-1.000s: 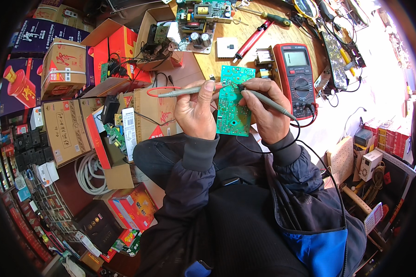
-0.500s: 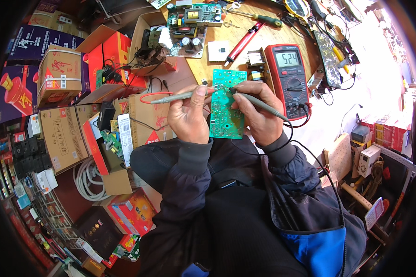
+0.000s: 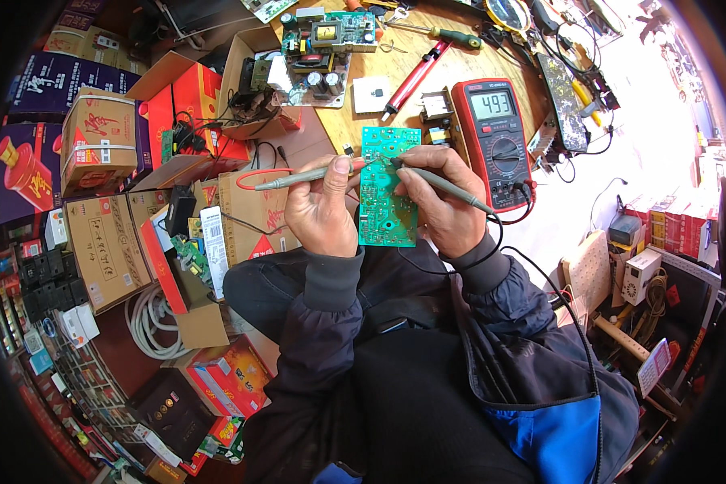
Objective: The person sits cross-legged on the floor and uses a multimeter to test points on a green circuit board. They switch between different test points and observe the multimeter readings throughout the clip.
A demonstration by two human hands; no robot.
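Note:
A green circuit board (image 3: 388,222) is upright in the picture between my two hands, its solder side facing me. My left hand (image 3: 324,210) is closed round a grey test probe (image 3: 292,177) with a red tip end, which points at the board's upper part; its fingers behind the board are hidden. From the other side, my right hand (image 3: 446,194) pinches a second grey test probe (image 3: 448,187) with a black end, its point near the first one's. Exact tip contact is too small to tell. A red multimeter (image 3: 496,129) with a lit screen lies beyond my right hand.
On the wooden bench (image 3: 339,121) lie a larger populated circuit board (image 3: 323,60), a red desoldering pump (image 3: 418,78) and a screwdriver (image 3: 452,35). Cardboard boxes (image 3: 105,242) crowd the left. A black probe lead (image 3: 569,306) hangs over my right sleeve.
The digits on the multimeter screen have changed. The whole view has shifted slightly; both hands keep their probes at the board's upper part.

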